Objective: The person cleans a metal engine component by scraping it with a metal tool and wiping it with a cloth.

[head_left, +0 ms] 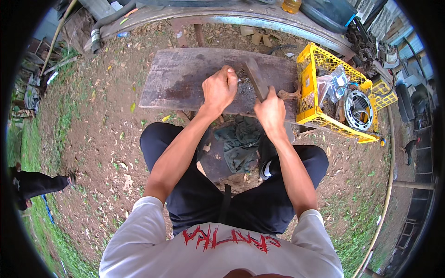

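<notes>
A dark, flat, straight-edged bar [255, 78] slants up and to the left from my right hand [270, 111], whose fingers are wrapped round its near end. My left hand [219, 89] is closed just left of the bar's far end, thumb pressed against the fingers. Whatever it pinches, if anything, is hidden. Both hands are over a worn wooden bench [176, 76]. Small shiny bits [244, 86] are scattered on the wood between them. A rusty curved metal piece [291, 92] lies right of my right hand, against the crate.
A yellow plastic crate [306, 85] holds a round metal part [359, 110] and clear plastic bags. Dark green cloth [238, 143] lies below the bench between my legs. Behind stands a long table [259, 18]. Another person's leg [44, 185] shows at far left.
</notes>
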Demonstrator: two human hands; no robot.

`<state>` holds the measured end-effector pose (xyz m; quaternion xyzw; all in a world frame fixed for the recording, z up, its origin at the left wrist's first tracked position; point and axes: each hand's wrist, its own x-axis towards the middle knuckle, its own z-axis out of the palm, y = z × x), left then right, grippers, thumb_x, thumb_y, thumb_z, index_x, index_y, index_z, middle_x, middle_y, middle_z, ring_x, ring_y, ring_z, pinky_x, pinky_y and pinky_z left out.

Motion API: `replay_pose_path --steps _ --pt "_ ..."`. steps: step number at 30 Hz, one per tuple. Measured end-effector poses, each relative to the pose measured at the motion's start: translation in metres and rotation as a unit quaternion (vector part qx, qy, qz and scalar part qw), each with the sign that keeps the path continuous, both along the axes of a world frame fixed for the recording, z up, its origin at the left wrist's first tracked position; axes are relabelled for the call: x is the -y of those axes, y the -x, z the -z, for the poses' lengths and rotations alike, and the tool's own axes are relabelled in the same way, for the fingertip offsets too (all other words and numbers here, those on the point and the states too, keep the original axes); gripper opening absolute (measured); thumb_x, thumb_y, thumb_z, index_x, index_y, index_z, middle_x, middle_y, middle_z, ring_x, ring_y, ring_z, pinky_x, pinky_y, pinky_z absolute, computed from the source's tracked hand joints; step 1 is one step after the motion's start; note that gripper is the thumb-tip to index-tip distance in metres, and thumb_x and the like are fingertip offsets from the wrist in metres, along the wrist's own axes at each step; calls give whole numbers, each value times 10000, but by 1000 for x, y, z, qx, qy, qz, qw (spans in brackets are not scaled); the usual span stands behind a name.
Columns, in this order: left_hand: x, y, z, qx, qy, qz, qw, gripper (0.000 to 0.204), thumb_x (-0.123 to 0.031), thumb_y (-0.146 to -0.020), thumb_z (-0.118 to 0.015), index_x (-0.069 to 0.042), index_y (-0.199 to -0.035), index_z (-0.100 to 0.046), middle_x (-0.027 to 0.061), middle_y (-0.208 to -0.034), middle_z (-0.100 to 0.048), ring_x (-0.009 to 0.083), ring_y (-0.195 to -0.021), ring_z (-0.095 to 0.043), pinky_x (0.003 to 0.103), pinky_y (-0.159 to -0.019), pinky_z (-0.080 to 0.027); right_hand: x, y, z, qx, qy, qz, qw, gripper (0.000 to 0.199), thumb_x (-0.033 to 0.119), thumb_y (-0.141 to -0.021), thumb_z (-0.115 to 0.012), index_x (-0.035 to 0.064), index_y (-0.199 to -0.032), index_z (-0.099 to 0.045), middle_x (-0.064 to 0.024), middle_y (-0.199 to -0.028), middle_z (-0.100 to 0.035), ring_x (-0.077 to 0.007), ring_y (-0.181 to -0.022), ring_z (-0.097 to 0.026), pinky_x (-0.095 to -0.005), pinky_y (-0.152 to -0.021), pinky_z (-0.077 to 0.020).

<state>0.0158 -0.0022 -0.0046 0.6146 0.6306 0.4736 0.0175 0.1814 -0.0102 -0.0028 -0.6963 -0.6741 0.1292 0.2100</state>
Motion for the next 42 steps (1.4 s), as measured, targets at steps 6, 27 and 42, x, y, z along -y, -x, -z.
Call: replay_pose_path --steps 6,27,42 --pt "-3 26 -4 -29 16 -26 999 238 -221 -934 -468 -52 -835 -603 175 -732 -655 396 -634 -629 489 -585 -494 -5 -5 -22 3 10 -17 1000 376 155 -781 -639 16 -1121 -556 -297 -849 -675 -439 -847 -681 -523 -767 -545" --pt "0 21 -4 -8 -70 -22 997 166 -175 -886 -532 -54 -823 -627 158 -733 -655 366 -609 -627 448 -546 -487 -28 -10 -1 -11 -49 -20 999 398 167 -772 -665 59 -1136 -545 -258 -743 -671 -444 -741 -679 -538 -711 -554" --pt "4 14 3 -23 -107 19 994 145 -164 -861 -551 -63 -820 -646 146 -693 -640 348 -588 -625 432 -534 -483 -12 -2 -11 -21 -49 -45 998 430 159 -777 -639 37 -1180 -553 -302 -782 -657 -470 -792 -662 -543 -750 -531"
